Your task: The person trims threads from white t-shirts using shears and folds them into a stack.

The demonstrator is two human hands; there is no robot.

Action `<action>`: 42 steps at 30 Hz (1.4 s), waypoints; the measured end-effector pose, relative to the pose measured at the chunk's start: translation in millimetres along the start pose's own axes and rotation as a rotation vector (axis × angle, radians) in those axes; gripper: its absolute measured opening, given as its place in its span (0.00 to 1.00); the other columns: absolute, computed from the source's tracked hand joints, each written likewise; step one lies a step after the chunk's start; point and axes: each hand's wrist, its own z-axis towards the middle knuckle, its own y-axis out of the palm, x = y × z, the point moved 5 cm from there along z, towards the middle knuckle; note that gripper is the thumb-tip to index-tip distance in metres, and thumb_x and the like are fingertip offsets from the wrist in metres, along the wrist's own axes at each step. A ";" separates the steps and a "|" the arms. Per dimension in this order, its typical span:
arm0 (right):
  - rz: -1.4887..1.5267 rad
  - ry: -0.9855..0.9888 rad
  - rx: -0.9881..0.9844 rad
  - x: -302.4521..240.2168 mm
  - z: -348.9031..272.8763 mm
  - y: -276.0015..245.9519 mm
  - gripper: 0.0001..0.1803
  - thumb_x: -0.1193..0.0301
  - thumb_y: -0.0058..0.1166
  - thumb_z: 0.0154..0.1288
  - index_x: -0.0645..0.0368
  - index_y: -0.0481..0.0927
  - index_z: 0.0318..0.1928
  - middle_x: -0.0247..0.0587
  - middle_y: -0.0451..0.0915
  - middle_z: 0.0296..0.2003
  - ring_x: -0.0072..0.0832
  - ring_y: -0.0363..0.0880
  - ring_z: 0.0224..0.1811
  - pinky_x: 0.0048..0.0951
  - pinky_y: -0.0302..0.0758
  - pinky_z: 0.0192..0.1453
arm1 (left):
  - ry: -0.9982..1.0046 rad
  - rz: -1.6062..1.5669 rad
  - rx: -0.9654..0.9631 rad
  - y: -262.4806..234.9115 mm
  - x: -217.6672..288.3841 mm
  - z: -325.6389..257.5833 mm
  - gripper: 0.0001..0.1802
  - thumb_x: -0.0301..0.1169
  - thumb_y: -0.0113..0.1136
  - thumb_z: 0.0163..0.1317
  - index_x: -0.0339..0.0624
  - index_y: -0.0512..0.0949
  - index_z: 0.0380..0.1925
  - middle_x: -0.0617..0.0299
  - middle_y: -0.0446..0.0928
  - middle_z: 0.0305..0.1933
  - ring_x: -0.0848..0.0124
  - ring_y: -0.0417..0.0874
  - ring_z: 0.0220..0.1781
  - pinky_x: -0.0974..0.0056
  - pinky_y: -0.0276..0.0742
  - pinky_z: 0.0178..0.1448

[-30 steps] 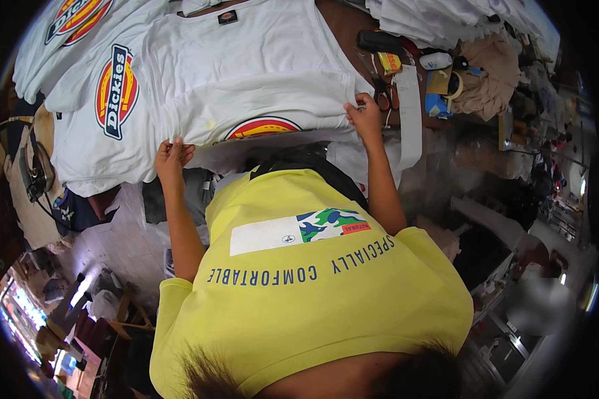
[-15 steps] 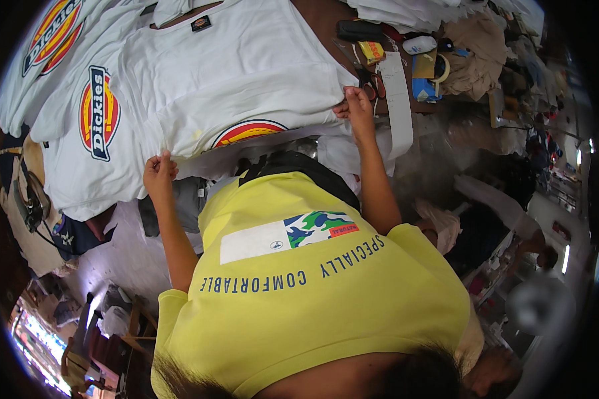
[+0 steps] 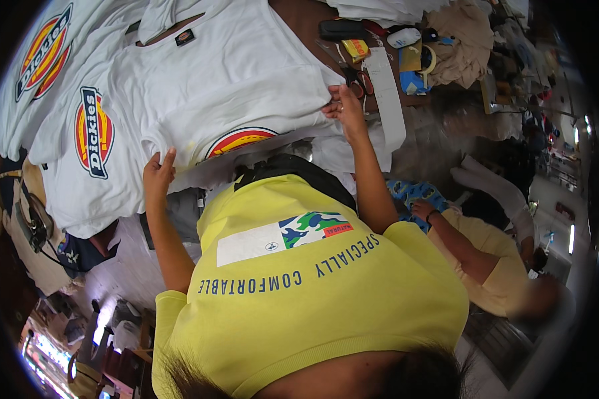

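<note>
A white T-shirt with a dark neck label lies spread on the brown table, its lower part folded over so that only part of a red and yellow printed emblem shows. At the fold's left end is my left hand, thumb and fingers apart at the cloth's edge. My right hand rests on the right corner of the shirt with its fingers stretched out. Just beyond that hand lies a pair of scissors with dark handles.
More white printed shirts are heaped at the left. A dark case, a yellow packet, a long white paper strip and a tape roll lie at the right. An iron stands far left. Another person is at my right.
My left fingers have come apart from their pinch on the cloth, and my right fingers have straightened. At the right, another person with blue patterned cloth has come into view.
</note>
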 end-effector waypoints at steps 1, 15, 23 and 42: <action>-0.058 0.002 -0.025 -0.2 1.1 1.0 0.20 0.56 0.46 0.64 0.61 0.70 0.45 0.36 0.71 0.33 0.19 0.75 0.24 0.17 0.70 0.25 | 0.002 -0.011 -0.079 0.8 2.3 3.0 0.17 0.44 0.59 0.55 0.40 0.73 0.29 0.68 0.68 0.15 0.81 0.64 0.16 0.75 0.61 0.23; -0.115 -0.388 0.010 -50.6 1.4 0.1 0.13 0.72 0.54 0.58 0.62 0.72 0.44 0.34 0.75 0.39 0.18 0.72 0.40 0.19 0.69 0.44 | 0.321 -0.644 -0.060 32.0 103.2 65.4 0.22 0.38 0.52 0.61 0.42 0.64 0.54 0.55 0.75 0.47 0.70 0.76 0.44 0.70 0.69 0.46; -0.352 -0.242 0.123 54.3 -51.6 -73.8 0.17 0.75 0.59 0.50 0.61 0.72 0.42 0.32 0.73 0.37 0.19 0.70 0.35 0.21 0.70 0.40 | 0.619 -0.050 -0.221 182.6 173.2 95.5 0.23 0.37 0.60 0.54 0.37 0.71 0.48 0.58 0.77 0.39 0.77 0.75 0.36 0.76 0.67 0.35; -0.497 -0.362 0.307 79.2 -76.8 -52.4 0.10 0.74 0.57 0.50 0.62 0.72 0.33 0.36 0.73 0.25 0.25 0.71 0.26 0.27 0.68 0.31 | -0.048 -1.059 -0.890 235.1 192.7 147.8 0.34 0.51 0.50 0.58 0.23 0.68 0.44 0.44 0.73 0.48 0.54 0.74 0.51 0.54 0.66 0.59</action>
